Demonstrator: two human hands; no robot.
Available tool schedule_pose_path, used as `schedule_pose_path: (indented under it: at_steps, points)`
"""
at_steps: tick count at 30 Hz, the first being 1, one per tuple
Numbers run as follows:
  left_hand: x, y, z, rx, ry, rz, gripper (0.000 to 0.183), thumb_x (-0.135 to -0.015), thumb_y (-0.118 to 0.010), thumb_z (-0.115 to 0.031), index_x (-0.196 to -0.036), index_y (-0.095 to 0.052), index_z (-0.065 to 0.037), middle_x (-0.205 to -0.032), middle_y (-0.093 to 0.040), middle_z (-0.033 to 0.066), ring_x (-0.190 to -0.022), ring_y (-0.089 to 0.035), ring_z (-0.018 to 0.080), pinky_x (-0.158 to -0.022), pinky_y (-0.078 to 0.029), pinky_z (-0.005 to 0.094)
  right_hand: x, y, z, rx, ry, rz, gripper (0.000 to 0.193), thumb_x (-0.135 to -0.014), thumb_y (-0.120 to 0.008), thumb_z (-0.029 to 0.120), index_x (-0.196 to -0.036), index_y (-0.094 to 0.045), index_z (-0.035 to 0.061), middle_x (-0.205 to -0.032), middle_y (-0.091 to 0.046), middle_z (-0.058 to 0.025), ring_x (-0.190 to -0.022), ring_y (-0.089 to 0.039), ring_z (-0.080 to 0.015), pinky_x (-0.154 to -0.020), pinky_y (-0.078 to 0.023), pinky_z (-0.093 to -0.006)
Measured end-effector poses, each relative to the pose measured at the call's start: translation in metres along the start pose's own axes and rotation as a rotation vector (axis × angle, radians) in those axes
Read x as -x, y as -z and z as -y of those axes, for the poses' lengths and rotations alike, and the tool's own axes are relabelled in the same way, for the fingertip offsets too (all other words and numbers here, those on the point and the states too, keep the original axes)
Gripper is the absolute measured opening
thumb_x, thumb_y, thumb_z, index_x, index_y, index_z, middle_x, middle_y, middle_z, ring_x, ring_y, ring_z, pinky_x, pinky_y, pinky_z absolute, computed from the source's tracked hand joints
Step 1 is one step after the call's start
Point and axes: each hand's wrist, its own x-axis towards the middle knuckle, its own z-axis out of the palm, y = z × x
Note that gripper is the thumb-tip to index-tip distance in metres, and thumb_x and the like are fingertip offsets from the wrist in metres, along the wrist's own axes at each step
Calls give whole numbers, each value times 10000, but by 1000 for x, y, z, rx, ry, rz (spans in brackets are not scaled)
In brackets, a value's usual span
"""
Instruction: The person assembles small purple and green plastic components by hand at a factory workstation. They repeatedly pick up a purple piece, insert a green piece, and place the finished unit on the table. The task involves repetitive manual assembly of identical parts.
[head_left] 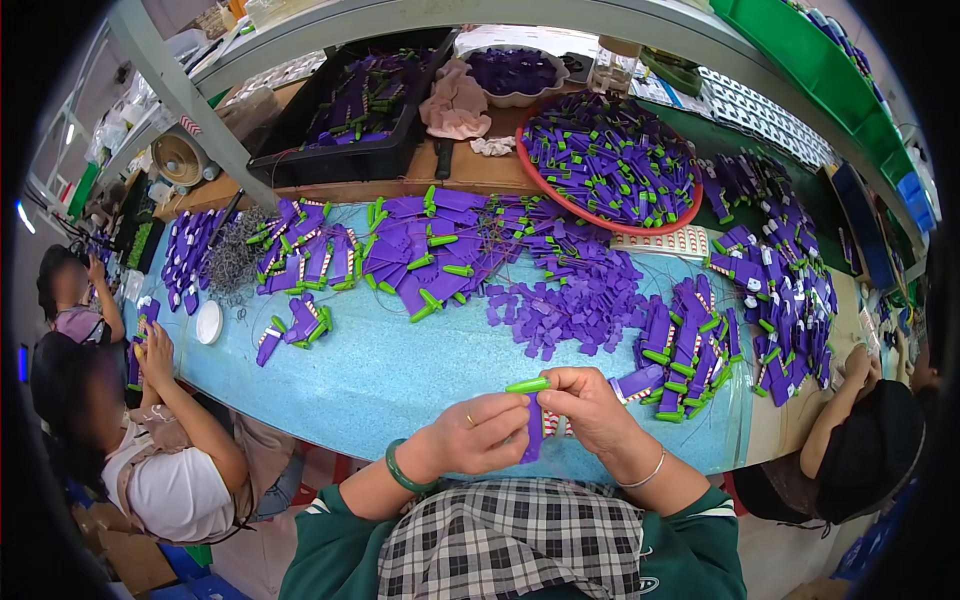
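My left hand [482, 432] is closed on a flat purple plastic part [534, 440] above the near edge of the blue table [400, 375]. At its top sits a rounded green end piece [527, 385]. Thumb and fingers of my right hand [598, 410] pinch the same part by the green end. A red-and-white striped strip [554, 425] shows between my hands. Right of them lies a heap of purple parts with green ends [682, 350]. Beyond my hands is a pile of small purple pieces [568, 300].
A red basket [521, 150] of purple-and-green parts stands at the back, beside a white bowl [515, 98] and a black tray [400, 165]. A small white dish [209, 322] and a tangle of thin wires [238, 255] lie left. Co-workers sit on both sides.
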Motion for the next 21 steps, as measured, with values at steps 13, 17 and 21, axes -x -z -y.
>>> schedule_pose_path:
  at_steps: [13, 17, 21]
  points:
    - [-1, 2, -11, 53, 15, -16, 195, -637, -678, 54, -813, -613, 4, -918, -604, 125, -828, -641, 279, -653, -579, 311, 25, -6, -7, 49, -256, 89, 323, -922, -576, 238, -695, -653, 22, -691, -621, -10, -632, -533, -70, -626, -439, -242]
    - [3, -3, -11, 106, 99, 15, 237, -610, -681, 73, -825, -624, -9, -907, -610, 123, -808, -644, 280, -644, -570, 321, 42, 13, -7, 140, -308, 212, 358, -925, -563, 265, -690, -641, 7, -707, -621, -54, -685, -563, -132, -635, -448, -268]
    - [3, -15, -6, 242, 469, -89, 207, -650, -685, 86, -821, -620, -10, -860, -618, 102, -785, -642, 256, -652, -546, 324, 36, 26, -4, 353, 212, 125, 185, -871, -625, 160, -789, -623, -7, -813, -623, -88, -811, -587, -179, -685, -472, -293]
